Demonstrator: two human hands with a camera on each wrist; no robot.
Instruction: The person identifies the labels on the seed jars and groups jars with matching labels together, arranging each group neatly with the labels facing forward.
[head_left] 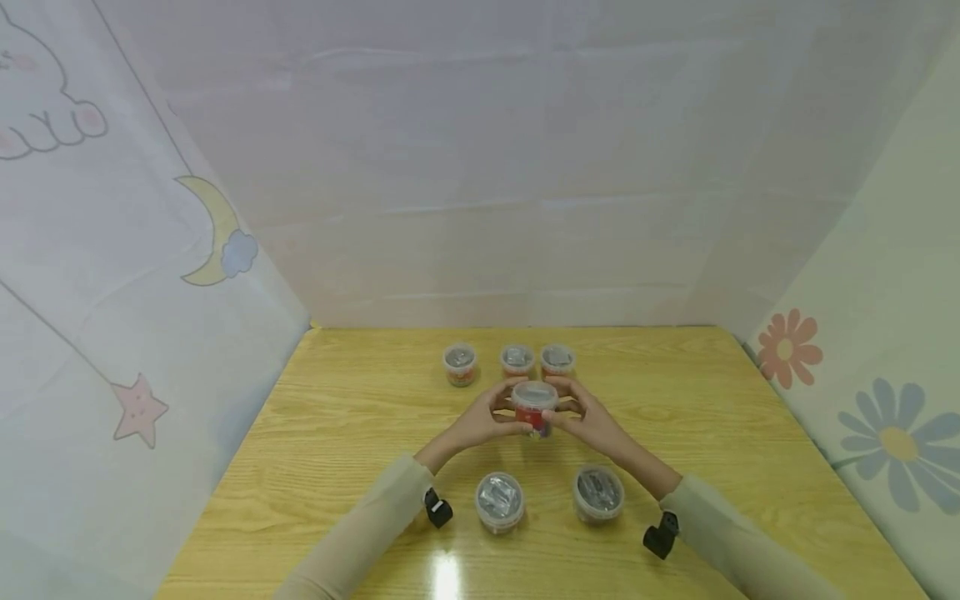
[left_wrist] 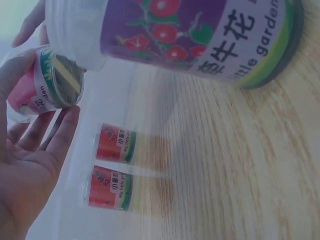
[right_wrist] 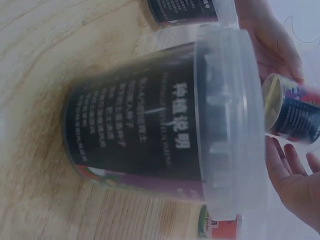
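Both hands hold one lidded plastic planting cup point(head_left: 534, 398) above the middle of the table. My left hand point(head_left: 483, 417) grips its left side and my right hand point(head_left: 596, 425) its right side, thumbs nearer to me. In the left wrist view the held cup point(left_wrist: 37, 92) is tipped, with a pink and green label and its base showing. The right wrist view shows a dark panel of small print on this cup point(right_wrist: 297, 112). Two similar cups stand nearer to me: a left one point(head_left: 499, 502) with a purple flower label, and a right one point(head_left: 598, 493).
Along the back of the wooden table point(head_left: 360, 417) stand three more lidded cups: one at left point(head_left: 460, 363) and a close pair, a middle cup point(head_left: 517, 360) and a right cup point(head_left: 557, 360). Cloth walls point(head_left: 525, 167) enclose the back and sides.
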